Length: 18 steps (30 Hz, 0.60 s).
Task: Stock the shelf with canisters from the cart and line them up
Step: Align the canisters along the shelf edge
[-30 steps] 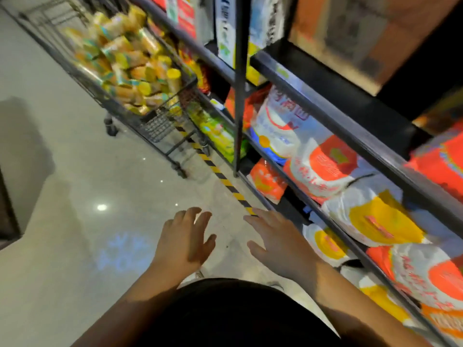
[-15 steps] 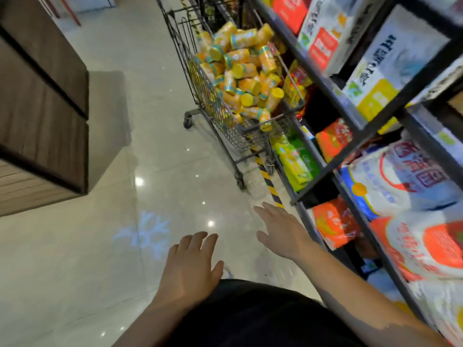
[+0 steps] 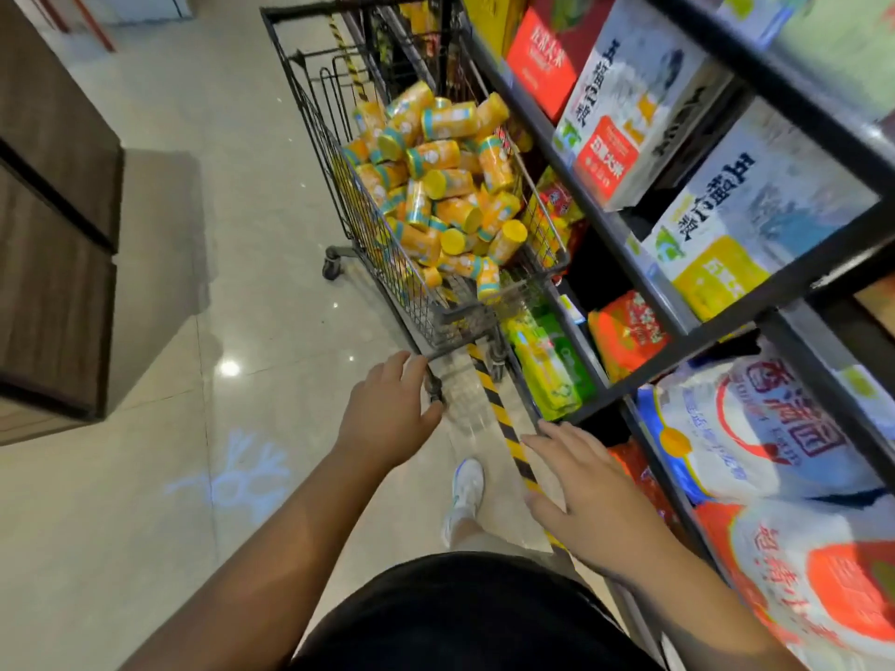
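Hovering empty with fingers loosely spread, the left hand [image 3: 387,414] and right hand [image 3: 591,496] face the cart [image 3: 460,314] of canisters [image 3: 445,181] just ahead, with the shelf [image 3: 775,290] to their right.

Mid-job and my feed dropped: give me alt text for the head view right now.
Both hands, left and right, are open and empty, held out toward a wire cart piled with yellow canisters. The cart stands on a tile floor beside a dark shelf on the right, stocked with boxes and bags.
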Each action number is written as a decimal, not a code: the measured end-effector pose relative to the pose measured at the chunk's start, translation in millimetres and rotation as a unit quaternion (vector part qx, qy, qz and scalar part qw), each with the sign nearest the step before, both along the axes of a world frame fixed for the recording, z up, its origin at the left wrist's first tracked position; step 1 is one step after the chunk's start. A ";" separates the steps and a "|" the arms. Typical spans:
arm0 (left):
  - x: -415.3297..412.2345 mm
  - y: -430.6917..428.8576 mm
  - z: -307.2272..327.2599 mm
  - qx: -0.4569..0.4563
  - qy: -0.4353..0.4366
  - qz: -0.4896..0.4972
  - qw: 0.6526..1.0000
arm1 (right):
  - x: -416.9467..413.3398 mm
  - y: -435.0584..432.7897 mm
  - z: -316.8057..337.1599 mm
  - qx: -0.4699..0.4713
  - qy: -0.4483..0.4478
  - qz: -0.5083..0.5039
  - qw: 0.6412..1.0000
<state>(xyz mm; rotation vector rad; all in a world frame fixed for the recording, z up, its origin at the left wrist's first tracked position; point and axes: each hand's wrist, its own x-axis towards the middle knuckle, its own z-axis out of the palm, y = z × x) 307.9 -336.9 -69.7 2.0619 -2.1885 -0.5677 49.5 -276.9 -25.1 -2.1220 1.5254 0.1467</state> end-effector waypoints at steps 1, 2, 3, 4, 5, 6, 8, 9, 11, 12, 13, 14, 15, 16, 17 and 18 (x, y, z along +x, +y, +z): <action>0.6 -15.2 -0.5 0.006 -0.005 0.006 1.000 | -1.9 -16.8 -0.9 0.001 -0.007 0.000 1.000; 2.3 -30.8 0.2 0.009 -0.012 0.013 1.000 | -2.7 -37.5 -1.1 0.001 -0.015 0.002 1.000; 4.3 -43.1 1.5 0.013 -0.018 0.018 1.000 | -2.6 -57.2 -2.0 0.002 -0.022 0.006 1.000; 6.6 -51.1 3.0 0.016 -0.024 0.023 0.999 | -1.1 -74.8 -2.2 0.001 -0.025 0.014 1.000; 8.9 -61.6 4.5 0.018 -0.030 0.033 0.999 | 1.0 -98.0 -2.8 0.001 -0.032 0.024 0.999; 11.0 -69.6 5.9 0.022 -0.038 0.043 0.998 | 4.7 -118.6 -3.2 0.001 -0.035 0.036 0.999; 14.5 -84.0 9.1 0.026 -0.044 0.061 0.997 | 14.9 -162.4 -4.4 0.001 -0.033 0.065 0.997; 15.5 -87.0 11.0 0.026 -0.042 0.065 0.997 | 21.0 -181.0 -6.0 0.001 -0.027 0.076 0.997; 17.5 -94.3 14.5 0.018 -0.037 0.076 0.996 | 33.2 -219.9 -12.5 -0.002 -0.013 0.099 0.995; 18.6 -97.9 16.9 0.017 -0.035 0.082 0.996 | 39.7 -238.8 -16.2 0.001 -0.007 0.106 0.994; 19.6 -99.5 20.7 0.020 -0.032 0.087 0.995 | 46.2 -255.9 -20.7 0.007 -0.002 0.110 0.994; 20.8 -99.1 24.1 0.023 -0.029 0.090 0.995 | 52.7 -270.3 -25.0 0.014 0.004 0.114 0.993; 23.8 -101.8 27.4 0.024 -0.026 0.092 0.995 | 60.2 -287.5 -30.5 0.023 0.005 0.115 0.993; 26.3 -103.2 30.0 0.027 -0.024 0.090 0.995 | 66.3 -301.9 -36.5 0.032 0.006 0.114 0.993; 30.8 -107.6 32.7 0.025 -0.024 0.085 0.996 | 73.6 -318.1 -43.8 0.039 0.006 0.109 0.993; 35.2 -112.6 36.4 0.017 -0.024 0.080 0.996 | 79.5 -332.0 -50.6 0.047 0.008 0.106 0.993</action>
